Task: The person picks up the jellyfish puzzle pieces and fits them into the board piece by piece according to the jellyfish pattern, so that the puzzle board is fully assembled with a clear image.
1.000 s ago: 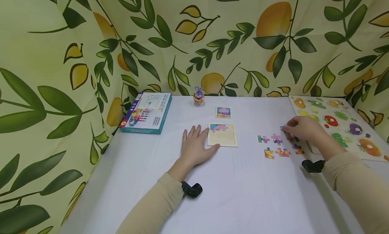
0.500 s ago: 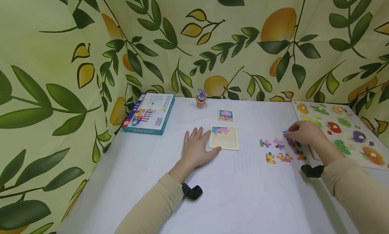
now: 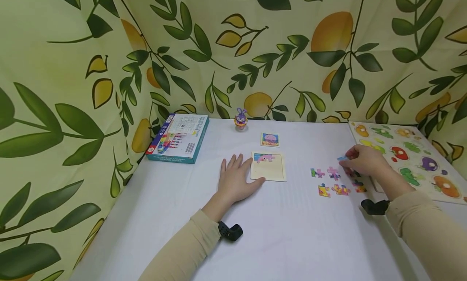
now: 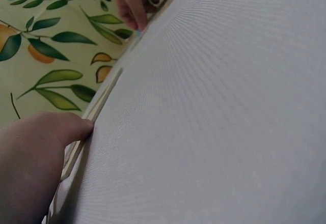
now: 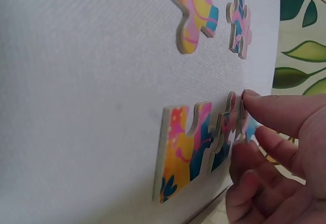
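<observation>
Cream tray [image 3: 268, 170]: flat on the worktop [image 3: 292, 232], near its middle. Fitted pieces [image 3: 264, 157] cover only part of its far side; the remaining recess is bare.
Left hand [image 3: 235, 177]: fingers spread wide, gripping nothing. Index fingertip lies at the tray's left edge; thumb touches its near edge. Presumed function: bracing one corner so that the tray does not slide.
Right hand [image 3: 365, 161]: fingers narrowed to a pinch on the blue piece [image 3: 342, 158], over the loose group and well apart from the tray.
Blue piece: held by thumb and fingertips, one portion projecting toward the tray side. An edge grip suits so thin a part and probably leaves some print visible. Clearance from the worktop: cannot tell.
Loose pieces [image 3: 341, 189]: set in rough rows between the tray and the board [image 3: 423, 181], some partly covered by the right hand. Spacing probably lets each be lifted without disturbing its neighbours.
Card [image 3: 270, 139]: face up just beyond the tray, likely placed for viewing at a glance.
Board, box [image 3: 178, 139], toy [image 3: 240, 119]: toward the worktop's margins, presumably parked there to keep working room.
</observation>
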Tool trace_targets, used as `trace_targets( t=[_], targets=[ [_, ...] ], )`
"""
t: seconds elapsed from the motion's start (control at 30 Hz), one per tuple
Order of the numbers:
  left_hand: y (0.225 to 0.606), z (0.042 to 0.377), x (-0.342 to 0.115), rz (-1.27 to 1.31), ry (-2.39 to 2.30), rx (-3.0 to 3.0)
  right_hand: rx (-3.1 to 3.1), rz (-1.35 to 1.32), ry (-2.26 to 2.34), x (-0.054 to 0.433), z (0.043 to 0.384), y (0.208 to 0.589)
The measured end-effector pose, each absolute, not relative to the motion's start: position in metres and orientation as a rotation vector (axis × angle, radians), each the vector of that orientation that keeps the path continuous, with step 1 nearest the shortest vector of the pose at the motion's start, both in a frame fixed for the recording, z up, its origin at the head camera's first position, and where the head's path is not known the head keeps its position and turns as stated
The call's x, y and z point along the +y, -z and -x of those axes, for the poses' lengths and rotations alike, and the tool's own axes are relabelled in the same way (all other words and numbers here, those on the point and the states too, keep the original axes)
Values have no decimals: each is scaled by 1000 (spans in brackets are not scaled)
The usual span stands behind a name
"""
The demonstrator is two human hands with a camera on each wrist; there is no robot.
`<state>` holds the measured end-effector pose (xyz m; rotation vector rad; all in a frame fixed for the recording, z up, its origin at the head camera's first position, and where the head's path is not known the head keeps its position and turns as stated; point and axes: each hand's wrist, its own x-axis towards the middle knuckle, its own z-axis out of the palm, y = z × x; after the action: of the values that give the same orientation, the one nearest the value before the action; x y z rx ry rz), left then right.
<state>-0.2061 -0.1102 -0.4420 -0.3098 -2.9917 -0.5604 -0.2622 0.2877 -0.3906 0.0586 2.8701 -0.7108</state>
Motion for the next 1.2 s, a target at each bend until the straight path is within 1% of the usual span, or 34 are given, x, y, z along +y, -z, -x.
trace_targets(
  t=[0.47, 0.87, 1.2],
  targets=[
    [441, 204, -110, 308, 571, -2988, 2902, -9, 683, 282, 261, 387],
    [444, 203, -111, 312, 560, -2982, 2809, 17, 876, 260, 263, 390],
    [442, 204, -111, 315, 559, -2985, 2780, 65, 900, 241, 264, 388]
  ],
)
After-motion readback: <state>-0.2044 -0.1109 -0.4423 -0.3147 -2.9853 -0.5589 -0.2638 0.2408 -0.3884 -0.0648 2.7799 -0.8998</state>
